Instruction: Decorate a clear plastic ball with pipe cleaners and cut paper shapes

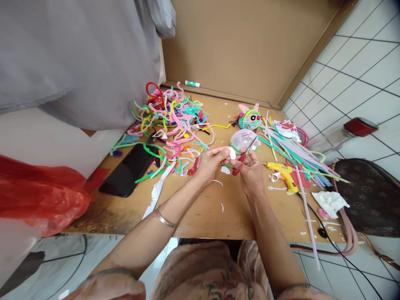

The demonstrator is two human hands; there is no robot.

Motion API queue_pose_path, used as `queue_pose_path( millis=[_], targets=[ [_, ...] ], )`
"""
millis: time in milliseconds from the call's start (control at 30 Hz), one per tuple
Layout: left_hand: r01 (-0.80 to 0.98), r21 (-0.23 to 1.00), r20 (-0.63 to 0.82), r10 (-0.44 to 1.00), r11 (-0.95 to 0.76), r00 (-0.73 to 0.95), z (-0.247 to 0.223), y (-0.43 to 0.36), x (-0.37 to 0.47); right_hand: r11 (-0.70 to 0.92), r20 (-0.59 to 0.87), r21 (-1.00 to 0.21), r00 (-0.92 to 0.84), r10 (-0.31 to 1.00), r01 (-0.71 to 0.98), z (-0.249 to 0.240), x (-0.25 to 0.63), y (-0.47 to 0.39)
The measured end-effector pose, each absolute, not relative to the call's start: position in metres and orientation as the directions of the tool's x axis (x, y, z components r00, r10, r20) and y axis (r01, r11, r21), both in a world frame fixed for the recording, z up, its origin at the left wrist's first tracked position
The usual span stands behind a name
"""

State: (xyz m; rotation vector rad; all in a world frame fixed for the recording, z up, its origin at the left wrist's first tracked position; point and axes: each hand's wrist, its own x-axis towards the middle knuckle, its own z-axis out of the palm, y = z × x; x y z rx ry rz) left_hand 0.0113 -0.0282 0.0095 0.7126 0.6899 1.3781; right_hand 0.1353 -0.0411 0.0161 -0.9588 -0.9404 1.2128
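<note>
Near the middle of the wooden table, my left hand (213, 163) pinches a small white paper disc (231, 153) by its left side. My right hand (251, 170) is wrapped round red-handled scissors (240, 163), whose blades point up and away to the right; its fingertips also come near the disc's lower right edge. White paper scraps (225, 170) lie on the table just below the disc. Behind my hands sits a round lilac-rimmed piece (243, 139), and beyond it a striped yarn-like head (250, 118) with pink ears, eyes and a red nose.
Tangled fuzzy stems (175, 121) and a black phone (128, 171) lie left. On the right are a yellow glue gun (286, 175), straight stems (293, 154), a white tissue (330, 203) and a brown bag (368, 196). A glue stick (192, 83) lies at the back.
</note>
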Motion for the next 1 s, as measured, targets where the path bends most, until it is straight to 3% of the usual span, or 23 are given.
queue_pose_path(
  millis=[767,1000],
  targets=[
    [-0.492,0.865,0.043,0.992,-0.095,-0.116,0.007,-0.0313,0.0145,0.06,0.035,-0.971,0.11,0.993,-0.23,0.0223,0.1283,-0.0446],
    [-0.507,0.862,0.024,1.0,-0.017,0.007,0.0113,-0.0286,0.0092,0.069,0.034,-0.973,0.157,0.987,-0.222,0.02,0.1317,-0.0412]
  ],
)
